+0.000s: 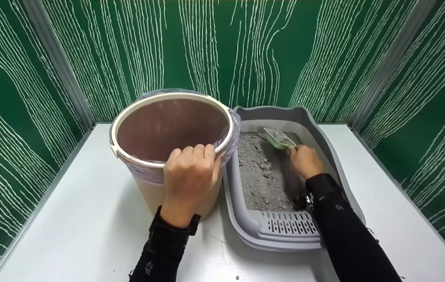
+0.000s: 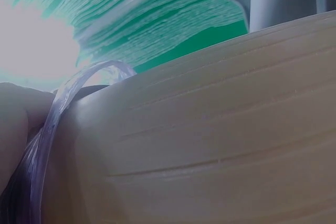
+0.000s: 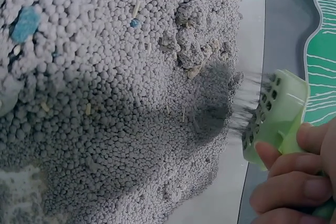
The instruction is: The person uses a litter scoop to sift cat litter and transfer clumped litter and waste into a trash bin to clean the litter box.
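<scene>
My right hand (image 1: 305, 161) grips the handle of a green slotted litter scoop (image 1: 279, 139) over the far part of the grey litter box (image 1: 246, 203). Grey litter (image 1: 259, 172) lies in the scoop, and in the right wrist view fine grains stream down through the slots of the scoop (image 3: 275, 116). Clumps (image 3: 191, 45) sit on the litter below. With curled fingers my left hand (image 1: 191, 172) holds the near rim of a beige trash bin (image 1: 148, 192), which is lined with a translucent purple bag (image 1: 232, 133). Beside that hand, a loop of the bag (image 2: 47, 129) hangs over the bin's wall.
The bin stands left of the litter box, close against it, on a white table (image 1: 81, 219). A slotted step (image 1: 291, 225) forms the box's near end. Green walls with white streaks (image 1: 191, 43) and grey corner posts (image 1: 56, 58) enclose the table's back and sides.
</scene>
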Demonstrator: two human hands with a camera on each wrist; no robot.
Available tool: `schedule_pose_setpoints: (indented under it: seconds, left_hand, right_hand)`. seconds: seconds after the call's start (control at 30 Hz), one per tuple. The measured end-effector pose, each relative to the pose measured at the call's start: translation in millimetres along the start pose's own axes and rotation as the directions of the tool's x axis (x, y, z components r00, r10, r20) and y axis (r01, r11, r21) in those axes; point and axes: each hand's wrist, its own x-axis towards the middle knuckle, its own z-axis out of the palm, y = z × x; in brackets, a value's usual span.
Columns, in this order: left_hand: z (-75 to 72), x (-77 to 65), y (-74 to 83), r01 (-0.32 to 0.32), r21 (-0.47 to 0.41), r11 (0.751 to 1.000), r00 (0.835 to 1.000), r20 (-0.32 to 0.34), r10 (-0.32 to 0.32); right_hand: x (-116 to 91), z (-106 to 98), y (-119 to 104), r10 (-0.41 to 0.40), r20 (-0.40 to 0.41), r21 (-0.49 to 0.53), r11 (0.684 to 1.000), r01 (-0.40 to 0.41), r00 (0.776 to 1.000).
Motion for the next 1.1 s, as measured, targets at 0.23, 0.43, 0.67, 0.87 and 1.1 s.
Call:
schedule_pose_setpoints:
  seconds: [0.23, 0.43, 0.67, 0.87, 1.1]
  left_hand:
    - [-0.7, -0.9, -1.0, -0.004, 0.001, 1.000, 1.000, 0.007, 0.004]
    - [-0.8, -0.9, -1.5, -0.008, 0.014, 1.000, 1.000, 0.009, 0.007]
    - [-0.2, -1.2, -1.3, -0.010, 0.008, 1.000, 1.000, 0.009, 0.010]
    - [0.6, -1.3, -1.3, -0.013, 0.019, 1.000, 1.000, -0.007, 0.013]
    - [1.3, -1.3, -1.5, -0.012, 0.021, 1.000, 1.000, -0.006, 0.012]
  right_hand:
    - [-0.3, 0.0, -1.2, 0.008, -0.005, 0.017, 1.000, -0.008, 1.000]
    - [-0.8, -1.5, -2.3, 0.016, -0.018, 0.000, 1.000, -0.016, 1.000]
    - [-2.7, -1.4, -1.1, 0.008, -0.037, -0.034, 0.999, -0.009, 0.999]
    - [-4.8, -0.4, 0.7, -0.032, -0.078, -0.029, 0.999, 0.030, 0.996]
    - [-6.0, 0.8, 1.3, -0.056, -0.117, 0.014, 0.998, 0.058, 0.992]
